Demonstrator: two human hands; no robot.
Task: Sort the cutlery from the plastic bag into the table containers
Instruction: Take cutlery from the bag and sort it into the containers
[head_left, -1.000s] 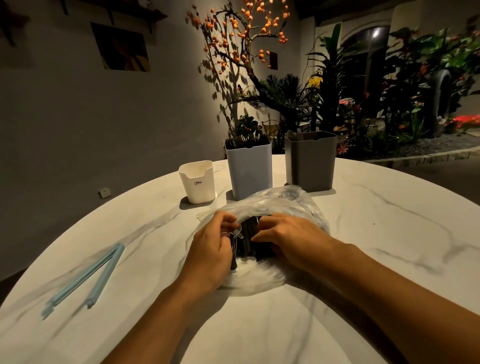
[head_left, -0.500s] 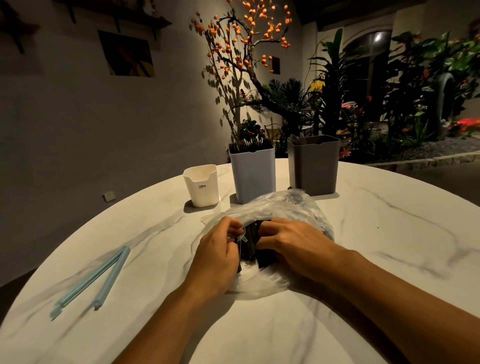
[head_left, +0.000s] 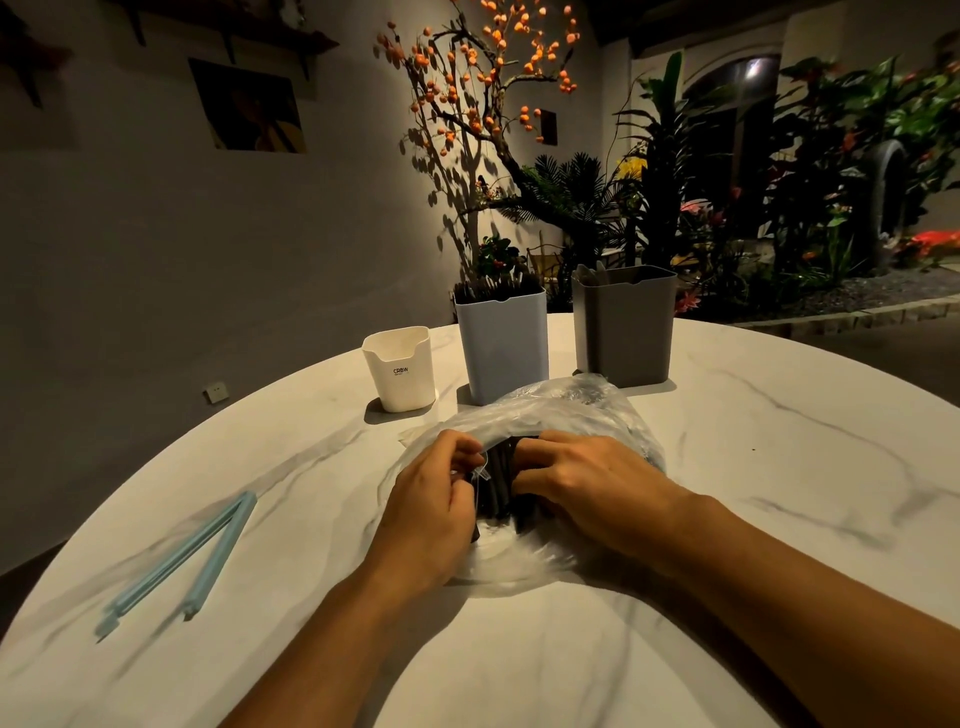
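Note:
A clear plastic bag (head_left: 566, 410) lies on the white marble table (head_left: 753, 519), with dark cutlery (head_left: 500, 480) showing through its mouth. My left hand (head_left: 434, 512) pinches the bag's left rim with curled fingers. My right hand (head_left: 584, 483) curls over the right rim, fingertips tucked into the opening. Behind the bag stand a short white container (head_left: 401, 368), a tall light-blue container (head_left: 503, 347) with dark cutlery ends sticking up, and a tall grey container (head_left: 623, 325). What the grey one holds is hard to make out.
A pale blue bag clip (head_left: 179, 558), hinged open in a V, lies on the table at the left. The table's curved edge runs along the left and back. Plants and a tree with orange fruit stand beyond the containers.
Both hands stay on the bag's mouth. The opening between them is slightly wider, showing more of the dark cutlery. The view has tilted down a little.

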